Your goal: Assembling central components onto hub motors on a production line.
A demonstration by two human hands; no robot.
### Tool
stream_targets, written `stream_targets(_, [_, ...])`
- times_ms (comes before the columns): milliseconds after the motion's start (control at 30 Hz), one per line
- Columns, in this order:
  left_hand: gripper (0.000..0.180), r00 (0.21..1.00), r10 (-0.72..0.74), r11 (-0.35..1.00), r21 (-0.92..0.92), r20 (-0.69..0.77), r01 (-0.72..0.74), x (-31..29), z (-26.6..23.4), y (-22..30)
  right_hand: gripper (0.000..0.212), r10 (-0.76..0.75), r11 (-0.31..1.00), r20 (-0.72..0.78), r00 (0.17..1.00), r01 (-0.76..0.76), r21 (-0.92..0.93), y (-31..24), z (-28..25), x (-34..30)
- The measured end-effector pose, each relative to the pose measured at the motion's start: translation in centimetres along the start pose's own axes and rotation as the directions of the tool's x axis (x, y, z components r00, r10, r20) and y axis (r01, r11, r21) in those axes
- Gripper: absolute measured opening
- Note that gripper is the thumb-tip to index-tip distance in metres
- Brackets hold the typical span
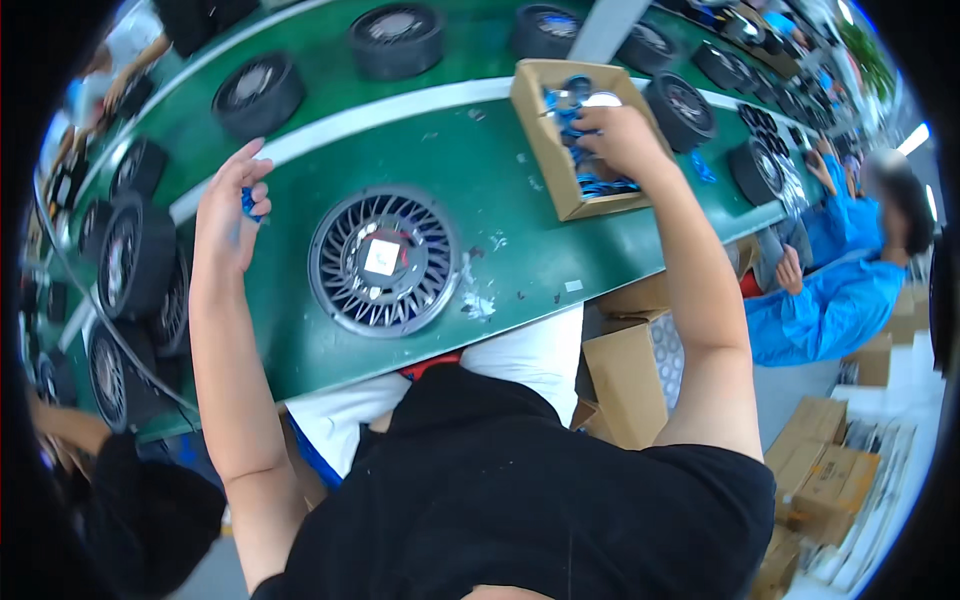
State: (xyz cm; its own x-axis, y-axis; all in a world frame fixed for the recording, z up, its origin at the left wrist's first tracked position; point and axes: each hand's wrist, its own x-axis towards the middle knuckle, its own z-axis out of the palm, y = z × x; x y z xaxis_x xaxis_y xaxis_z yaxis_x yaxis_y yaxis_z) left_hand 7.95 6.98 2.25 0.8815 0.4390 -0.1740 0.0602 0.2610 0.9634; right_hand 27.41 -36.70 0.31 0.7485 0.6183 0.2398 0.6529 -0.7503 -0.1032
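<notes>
My left hand (230, 210) is raised over the left side of the green workbench, fingers partly curled around a small crumpled blue piece (250, 204), perhaps film. To its right, a dark round spoked wheel-like part (335, 280) lies flat on the bench, with a white square label (381, 257) at its hub. My right hand (622, 140) reaches into an open cardboard box (553, 160), its fingers bent down among shiny round parts and blue pieces (605, 187). What those fingertips grip is hidden.
Several black wheels (397, 42) line the far side of the bench, and more are stacked (137, 255) at the left. Film scraps (479, 305) lie beside the spoked part. A co-worker in blue (835, 290) sits at the right. Cardboard boxes (625, 385) stand below the bench edge.
</notes>
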Motion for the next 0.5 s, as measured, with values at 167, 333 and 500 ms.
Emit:
stream_targets(167, [0.045, 0.991, 0.108, 0.971, 0.208, 0.072, -0.121, -8.2, -0.4, -2.2, 0.021, 0.249, 0.964, 0.103, 0.963, -0.256, 0.064, -0.3, -2.6, -0.6])
stream_targets(333, [0.044, 0.973, 0.158, 0.845, 0.486, 0.166, -0.221, -11.8, 1.3, -4.7, 0.027, 0.325, 0.862, 0.195, 0.925, -0.375, 0.342, 1.6, -2.0, -0.5])
stream_targets(500, [0.046, 0.978, 0.122, 0.886, 0.425, 0.170, -0.185, -10.3, 2.2, -6.4, 0.041, 0.320, 0.855, -0.053, 0.946, -0.265, 0.446, 1.5, -1.6, -2.0])
